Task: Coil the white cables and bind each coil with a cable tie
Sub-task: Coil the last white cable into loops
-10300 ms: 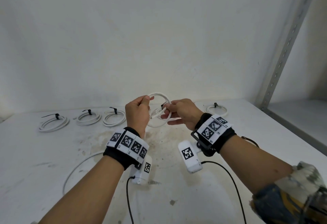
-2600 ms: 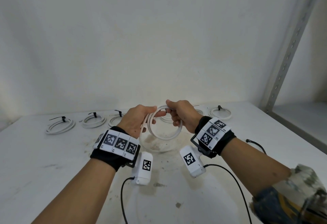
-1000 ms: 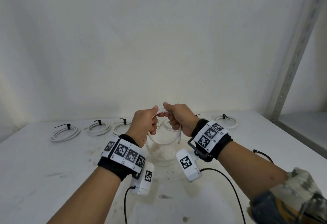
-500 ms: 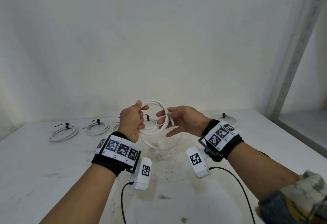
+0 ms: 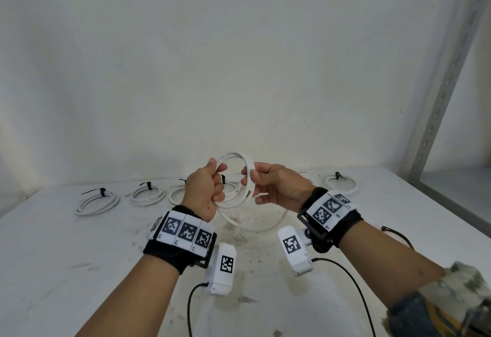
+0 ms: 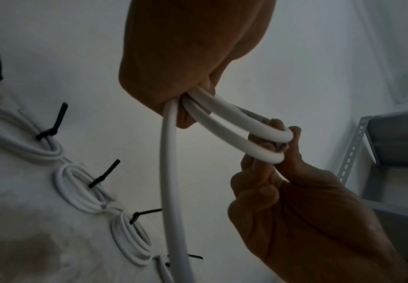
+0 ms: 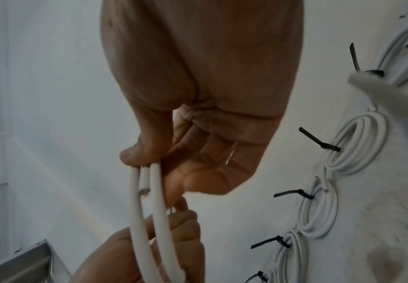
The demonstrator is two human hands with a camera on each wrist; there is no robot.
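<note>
Head view: white cable coil (image 5: 240, 177) between both hands.

Head view downward; both wrist views close on shared coil (image 5: 240, 177).

white cable (image 5: 245, 177) looped into a small round coil of about three turns, raised above the table between the two hands, unbound — one strand drooping below in a wide arc. several finished coils in a row at the back of the table, lying flat, each cinched with a black cable tie (image 5: 100, 191) — tie tails sticking out. one more bound coil (image 5: 340, 183) apart at the far right.
</note>
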